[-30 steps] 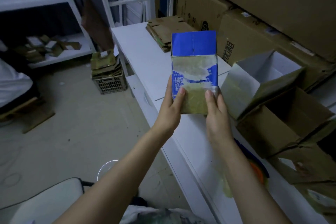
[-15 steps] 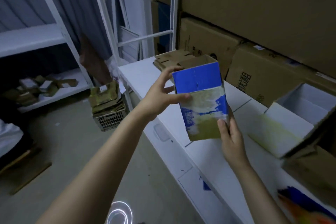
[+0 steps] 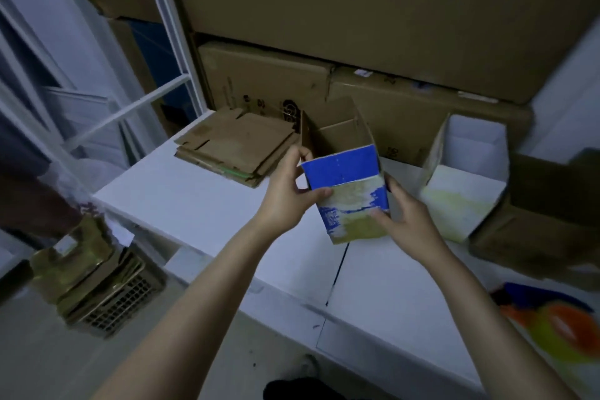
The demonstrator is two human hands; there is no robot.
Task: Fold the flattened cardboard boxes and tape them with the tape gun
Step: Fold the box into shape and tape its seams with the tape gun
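Observation:
A small blue-and-white cardboard box (image 3: 349, 172) with a worn, taped front is held above the white table (image 3: 201, 204), opened up into a tube with its brown inside showing at the top. My left hand (image 3: 287, 193) grips its left edge, thumb on the front face. My right hand (image 3: 402, 214) grips its lower right corner. A stack of flattened cardboard boxes (image 3: 237, 146) lies on the table behind my left hand. An orange and blue object (image 3: 552, 321), blurred, lies at the table's right front; I cannot tell if it is the tape gun.
Erected boxes stand on the table at the right: a white-lined one (image 3: 464, 178) and brown ones (image 3: 535, 224). Large brown cartons (image 3: 357, 26) are stacked against the wall behind. A crate of cardboard (image 3: 97, 282) sits on the floor at the left, beside a white rack frame (image 3: 168, 29).
The box has gone from a flat panel to an opened tube, tilted away so its inside shows. My left hand moved up from the bottom edge to the left side. The view swung rightward.

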